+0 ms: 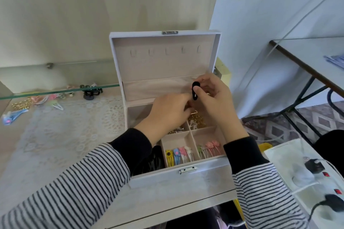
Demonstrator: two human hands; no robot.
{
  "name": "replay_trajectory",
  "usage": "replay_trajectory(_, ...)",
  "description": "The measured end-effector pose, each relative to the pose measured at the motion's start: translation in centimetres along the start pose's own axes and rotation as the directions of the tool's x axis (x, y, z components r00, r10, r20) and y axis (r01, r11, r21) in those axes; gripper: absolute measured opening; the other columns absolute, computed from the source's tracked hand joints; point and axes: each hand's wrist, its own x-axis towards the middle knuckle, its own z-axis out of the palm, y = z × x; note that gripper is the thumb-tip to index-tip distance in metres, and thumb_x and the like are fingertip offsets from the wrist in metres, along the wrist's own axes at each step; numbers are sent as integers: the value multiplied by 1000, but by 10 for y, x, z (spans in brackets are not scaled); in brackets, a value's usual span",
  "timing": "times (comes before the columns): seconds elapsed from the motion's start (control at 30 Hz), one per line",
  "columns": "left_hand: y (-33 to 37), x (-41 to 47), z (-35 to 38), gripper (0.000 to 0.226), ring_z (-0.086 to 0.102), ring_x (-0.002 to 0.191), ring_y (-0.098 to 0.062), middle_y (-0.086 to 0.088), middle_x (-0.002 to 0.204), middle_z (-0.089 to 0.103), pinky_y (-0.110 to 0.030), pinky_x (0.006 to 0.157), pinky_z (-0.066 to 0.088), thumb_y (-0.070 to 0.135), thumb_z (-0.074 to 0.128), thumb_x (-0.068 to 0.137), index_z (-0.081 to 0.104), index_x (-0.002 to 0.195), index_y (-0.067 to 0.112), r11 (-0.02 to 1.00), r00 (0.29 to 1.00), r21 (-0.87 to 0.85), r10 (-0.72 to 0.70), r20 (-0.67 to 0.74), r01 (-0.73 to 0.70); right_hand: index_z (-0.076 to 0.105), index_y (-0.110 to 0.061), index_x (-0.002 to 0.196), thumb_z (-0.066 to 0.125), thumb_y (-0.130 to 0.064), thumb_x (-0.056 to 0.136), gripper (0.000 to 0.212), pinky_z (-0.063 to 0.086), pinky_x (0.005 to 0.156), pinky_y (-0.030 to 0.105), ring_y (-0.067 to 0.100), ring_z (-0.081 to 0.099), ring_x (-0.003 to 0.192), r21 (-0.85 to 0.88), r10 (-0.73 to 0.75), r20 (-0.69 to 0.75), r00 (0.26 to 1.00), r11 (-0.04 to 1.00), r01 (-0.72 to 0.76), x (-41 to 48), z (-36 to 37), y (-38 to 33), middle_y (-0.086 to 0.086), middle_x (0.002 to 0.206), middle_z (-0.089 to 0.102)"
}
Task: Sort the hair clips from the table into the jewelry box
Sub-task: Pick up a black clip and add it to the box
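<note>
The white jewelry box [186, 178] stands open on the table, its lid upright. My right hand [217, 106] holds a black snap clip [195, 92] upright above the back compartments. My left hand [167, 115] reaches into the box beside it, fingers curled over gold clips [198, 119]; what it grips is hidden. Front compartments hold colourful snap clips [179, 156], pink and green clips [209, 148] and black clips [155, 161]. More hair clips [44, 101] lie at the far left of the table.
A glass shelf [55, 91] hangs over the table's back left, with small black clips [91, 91] under it. A lace mat [74, 126] covers the table. A power strip with plugs [320, 178] lies at the right. Another table [307, 57] stands at the far right.
</note>
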Motion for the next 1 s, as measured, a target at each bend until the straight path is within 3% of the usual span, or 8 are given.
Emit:
replay_trajectory(0.33,0,-1,5,21,62,97,-14,12,100,71,-29,66,42,34,53,95,68,109,39,999,999,8,-34,-5,34,60,-35,88,62,-11,88,24,47,72,20,12,62,84,-22,-46,-39,998,999,46,0,-4,3,-10,85,64)
replay_trajectory(0.5,-10,-20,-7,29,61,106,-12,15,115,67,-28,73,44,35,53,95,59,124,39,998,997,59,31,-75,-26,61,-30,90,63,-11,88,19,47,71,21,11,62,81,-16,-39,-28,999,999,39,0,-3,4,-12,84,64)
replay_trajectory(0.63,-25,-39,-17,27,65,94,-16,13,104,69,-30,70,43,29,56,91,64,116,33,984,979,134,138,-149,-118,61,-31,89,63,-9,87,22,48,72,24,9,61,79,-18,-43,-4,999,999,43,-2,-1,1,-13,82,64)
replay_trajectory(0.77,-42,-56,-25,27,63,102,-19,11,109,68,-38,88,42,27,56,87,67,111,30,965,961,234,172,-216,-120,61,-29,89,63,-11,88,18,51,70,23,10,62,79,-43,-30,51,998,999,32,-2,1,-7,-13,84,65)
replay_trajectory(0.87,-54,-69,-32,25,56,117,-23,3,121,64,-43,103,35,24,57,87,70,108,26,965,916,213,221,-335,-155,61,-29,87,64,-10,87,19,50,68,21,14,63,78,-64,-17,109,994,998,24,-2,5,-15,-7,87,65)
replay_trajectory(1.0,-69,-83,-38,27,38,139,-28,-6,144,49,-47,118,20,21,56,90,69,114,22,976,885,172,192,-425,-129,63,-23,95,66,-12,85,15,57,73,37,21,67,74,-43,43,218,975,999,-34,-7,15,-25,-4,88,61)
